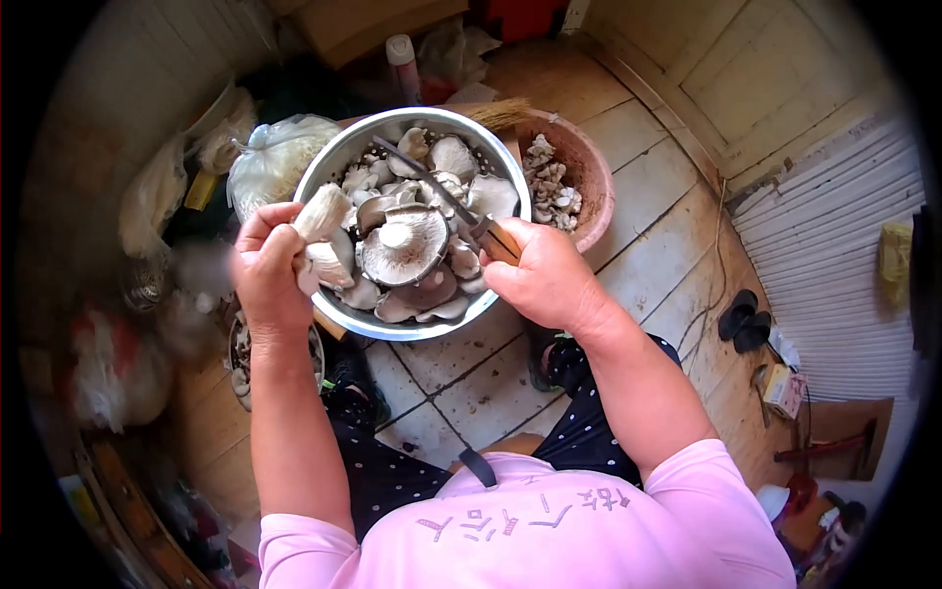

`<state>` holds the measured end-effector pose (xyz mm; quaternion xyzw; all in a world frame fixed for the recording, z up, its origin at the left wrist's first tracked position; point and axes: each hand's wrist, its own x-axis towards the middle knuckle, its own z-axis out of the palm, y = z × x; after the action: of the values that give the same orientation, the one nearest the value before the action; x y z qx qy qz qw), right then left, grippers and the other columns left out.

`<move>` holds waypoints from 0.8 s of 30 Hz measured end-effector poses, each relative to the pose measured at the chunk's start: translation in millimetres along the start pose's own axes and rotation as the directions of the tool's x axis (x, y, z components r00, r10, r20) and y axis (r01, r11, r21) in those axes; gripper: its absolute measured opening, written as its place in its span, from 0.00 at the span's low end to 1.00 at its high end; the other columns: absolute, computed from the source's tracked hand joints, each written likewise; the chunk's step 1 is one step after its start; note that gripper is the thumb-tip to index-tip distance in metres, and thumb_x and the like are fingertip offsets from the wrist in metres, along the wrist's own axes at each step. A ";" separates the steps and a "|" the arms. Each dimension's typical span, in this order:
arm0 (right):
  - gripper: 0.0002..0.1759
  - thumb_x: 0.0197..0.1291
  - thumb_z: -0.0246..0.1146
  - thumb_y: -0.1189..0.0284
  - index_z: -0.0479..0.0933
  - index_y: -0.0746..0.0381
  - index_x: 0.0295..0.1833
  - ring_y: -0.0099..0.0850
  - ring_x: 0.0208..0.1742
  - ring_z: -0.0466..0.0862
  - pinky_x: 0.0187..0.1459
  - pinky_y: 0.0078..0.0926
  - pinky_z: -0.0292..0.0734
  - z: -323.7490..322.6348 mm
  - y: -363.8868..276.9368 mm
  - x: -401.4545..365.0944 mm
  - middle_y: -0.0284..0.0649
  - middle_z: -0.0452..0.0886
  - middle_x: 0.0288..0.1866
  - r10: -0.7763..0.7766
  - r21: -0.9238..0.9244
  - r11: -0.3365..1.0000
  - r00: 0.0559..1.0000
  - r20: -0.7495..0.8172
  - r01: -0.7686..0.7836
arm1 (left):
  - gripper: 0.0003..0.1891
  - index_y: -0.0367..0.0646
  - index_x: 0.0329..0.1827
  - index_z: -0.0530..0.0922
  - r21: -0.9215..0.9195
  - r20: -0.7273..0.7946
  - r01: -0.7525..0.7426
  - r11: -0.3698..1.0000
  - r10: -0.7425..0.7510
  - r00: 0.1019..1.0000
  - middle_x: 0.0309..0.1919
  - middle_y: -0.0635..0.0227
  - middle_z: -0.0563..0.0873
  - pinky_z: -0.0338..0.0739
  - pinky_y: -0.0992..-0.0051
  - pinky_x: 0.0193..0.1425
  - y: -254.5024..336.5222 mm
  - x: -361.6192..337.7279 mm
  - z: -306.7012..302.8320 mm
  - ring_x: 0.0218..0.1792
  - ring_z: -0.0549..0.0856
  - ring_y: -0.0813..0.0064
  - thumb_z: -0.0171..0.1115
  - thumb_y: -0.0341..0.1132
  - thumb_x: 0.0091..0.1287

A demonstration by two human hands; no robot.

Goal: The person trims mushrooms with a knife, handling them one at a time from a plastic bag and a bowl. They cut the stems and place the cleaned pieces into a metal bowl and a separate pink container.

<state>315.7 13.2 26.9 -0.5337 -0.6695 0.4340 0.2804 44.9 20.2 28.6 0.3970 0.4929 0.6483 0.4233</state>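
A: Two items in hand. Item one: mushroom (322, 214), pale, thick-stemmed, held in the left hand (267, 270) over the near left rim of the metal bowl (412, 332). Grip: fingers wrapped tight round the stem end.

B: Handling?

A: Judged light, soft, and brittle at the cap edge, so likely to bruise or snap under a hard squeeze. The stem looks the firmest place to hold, with the cap left free.

B: Item two?

A: Knife (432, 187), dark blade lying across the bowl and pointing far left, handle in the right hand (542, 277). Grip: clamped on the handle. Stiff and sharp, so hold it by the handle only.

B: Bowl contents?

A: Many mushrooms with grey caps, and one large cap (402, 247) gills-up in the middle. Possibly damp and slippery, though I cannot tell for sure.

B: Surroundings?

A: Pink basin (592, 187) just behind the bowl at far right, holding trimmings (549, 187). White plastic bag (270, 162) at far left. Tiled floor (471, 383) below.
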 end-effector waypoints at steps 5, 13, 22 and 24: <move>0.11 0.56 0.62 0.77 0.76 0.67 0.45 0.16 0.38 0.76 0.41 0.19 0.76 15.8 -2.3 -14.4 0.29 0.79 0.36 -0.075 0.396 0.916 0.997 0.018 0.062 | 0.12 0.35 0.41 0.79 -0.036 0.159 0.338 0.940 -0.328 0.931 0.31 0.68 0.82 0.74 0.81 0.34 -16.5 -28.9 39.9 0.28 0.78 0.81 0.53 0.27 0.54; 0.13 0.45 0.65 0.77 0.75 0.59 0.39 0.42 0.26 0.80 0.30 0.33 0.76 20.4 -13.9 -61.4 0.40 0.77 0.26 -0.484 0.196 0.841 0.863 -0.143 0.504 | 0.12 0.37 0.40 0.79 0.137 0.349 0.500 0.855 -0.514 0.784 0.33 0.68 0.83 0.74 0.81 0.35 -40.8 -44.5 98.1 0.29 0.79 0.80 0.52 0.25 0.55; 0.14 0.44 0.66 0.77 0.74 0.61 0.40 0.42 0.27 0.81 0.30 0.33 0.77 -5.1 -15.3 -63.7 0.41 0.78 0.28 -0.536 0.190 0.780 0.793 -0.291 0.597 | 0.27 0.40 0.69 0.66 0.282 0.326 0.361 0.889 -0.443 0.835 0.57 0.62 0.76 0.81 0.69 0.49 -10.4 -15.4 217.2 0.55 0.78 0.71 0.58 0.40 0.68; 0.15 0.43 0.67 0.77 0.74 0.61 0.40 0.42 0.27 0.81 0.29 0.34 0.77 -2.4 -16.3 -65.5 0.41 0.78 0.27 -0.531 0.198 0.779 0.794 -0.294 0.595 | 0.27 0.39 0.67 0.69 0.295 0.363 0.304 0.906 -0.400 0.842 0.56 0.60 0.77 0.80 0.71 0.47 -11.1 -23.3 210.6 0.53 0.79 0.72 0.60 0.40 0.67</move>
<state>327.9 -49.8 48.1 -0.3075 -0.6948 0.3572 0.5432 250.6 63.9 57.5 0.4729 0.5266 0.3994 0.5827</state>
